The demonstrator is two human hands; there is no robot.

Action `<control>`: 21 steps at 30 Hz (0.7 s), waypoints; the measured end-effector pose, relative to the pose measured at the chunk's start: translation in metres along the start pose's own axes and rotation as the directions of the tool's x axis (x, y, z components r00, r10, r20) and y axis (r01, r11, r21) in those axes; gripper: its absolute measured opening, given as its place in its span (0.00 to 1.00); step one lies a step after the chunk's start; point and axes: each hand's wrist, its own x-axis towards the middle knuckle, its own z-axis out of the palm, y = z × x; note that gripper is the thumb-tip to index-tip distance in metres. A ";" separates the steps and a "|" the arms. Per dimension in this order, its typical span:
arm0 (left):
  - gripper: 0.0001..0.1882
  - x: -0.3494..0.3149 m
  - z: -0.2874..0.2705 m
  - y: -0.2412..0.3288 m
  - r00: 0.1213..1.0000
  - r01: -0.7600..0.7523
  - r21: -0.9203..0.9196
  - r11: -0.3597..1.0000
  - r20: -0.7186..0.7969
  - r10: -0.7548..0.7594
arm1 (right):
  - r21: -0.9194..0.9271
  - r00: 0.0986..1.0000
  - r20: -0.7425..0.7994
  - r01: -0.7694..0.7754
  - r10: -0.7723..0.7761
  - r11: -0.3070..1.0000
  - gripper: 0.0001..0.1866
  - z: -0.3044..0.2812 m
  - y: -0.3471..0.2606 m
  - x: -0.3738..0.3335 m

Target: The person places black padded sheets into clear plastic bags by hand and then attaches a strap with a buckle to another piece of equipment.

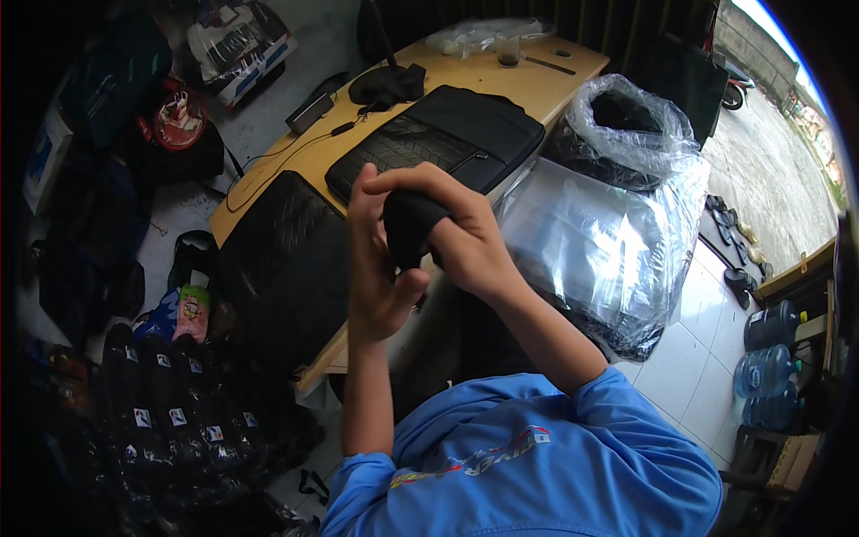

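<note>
A small, dark black item (pixel 412 225), soft-looking and folded or bunched, is held up between my two hands above the table's near edge. My right hand (pixel 467 234) wraps round its right side, with fingers reaching over its top. On the other side my left hand (pixel 369 255) cups it, fingers upward and thumb beneath; part of the item is hidden by the fingers. Just beyond my hands a flat black laptop bag (pixel 474 130) with a patterned panel lies on the table. Another black patterned piece (pixel 291 255) hangs over the table's left part.
Cables and a black adapter (pixel 311 114) lie on the wooden table (pixel 573 63), with a clear cup (pixel 507 51) farther back. Plastic-wrapped goods (pixel 599 242) stand to the right. Several black wrapped bundles (pixel 170 403) fill the lower left. Water jugs (pixel 762 370) stand at the far right.
</note>
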 end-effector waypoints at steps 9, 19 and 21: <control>0.21 -0.021 0.014 -0.047 0.923 0.228 0.034 0.973 0.311 -0.227 | 0.413 0.979 0.066 -0.201 0.190 0.888 0.23 -0.039 -0.010 -0.015; 0.09 -0.029 0.067 -0.072 0.842 0.483 -0.087 0.871 0.319 -0.435 | 0.470 0.921 -0.085 -0.299 0.380 0.830 0.53 -0.115 0.010 -0.075; 0.09 -0.023 0.078 -0.078 0.842 0.518 -0.115 0.848 0.239 -0.483 | 0.558 0.857 0.005 -0.430 0.516 0.710 0.53 -0.110 0.025 -0.115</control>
